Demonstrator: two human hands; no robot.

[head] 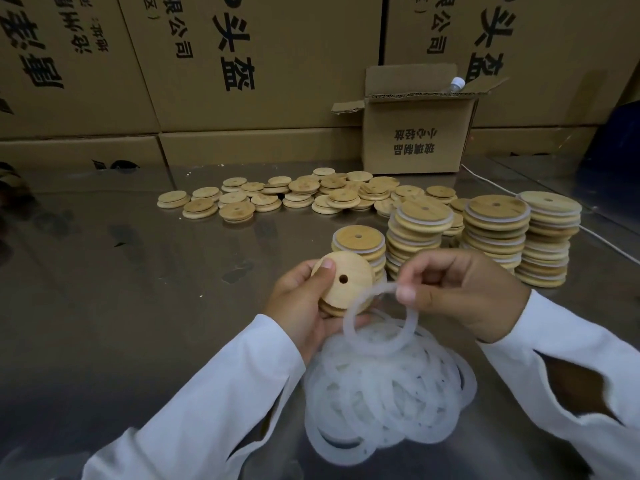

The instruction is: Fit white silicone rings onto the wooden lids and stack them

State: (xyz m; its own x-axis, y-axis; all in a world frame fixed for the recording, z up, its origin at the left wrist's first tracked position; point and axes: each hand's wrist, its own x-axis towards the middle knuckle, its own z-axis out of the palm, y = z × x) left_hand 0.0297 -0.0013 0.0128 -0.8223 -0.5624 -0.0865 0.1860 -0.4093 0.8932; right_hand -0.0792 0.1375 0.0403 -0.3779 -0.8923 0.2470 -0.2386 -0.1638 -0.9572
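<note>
My left hand (298,306) grips a round wooden lid (346,289) with a small centre hole, tilted toward me, thumb on its upper edge. My right hand (460,292) pinches a white silicone ring (381,344) between thumb and forefinger; the ring hangs just right of the lid and overlaps its lower edge. A pile of loose white rings (388,393) lies on the table under both hands. Behind my hands stand stacks of ringed lids: a short one (360,240) and three taller ones (491,233).
Several bare wooden lids (294,195) lie scattered across the middle of the shiny metal table (121,271). A small open cardboard box (415,133) with a bottle inside stands at the back, before a wall of large cartons. A white cable (491,185) runs along the right.
</note>
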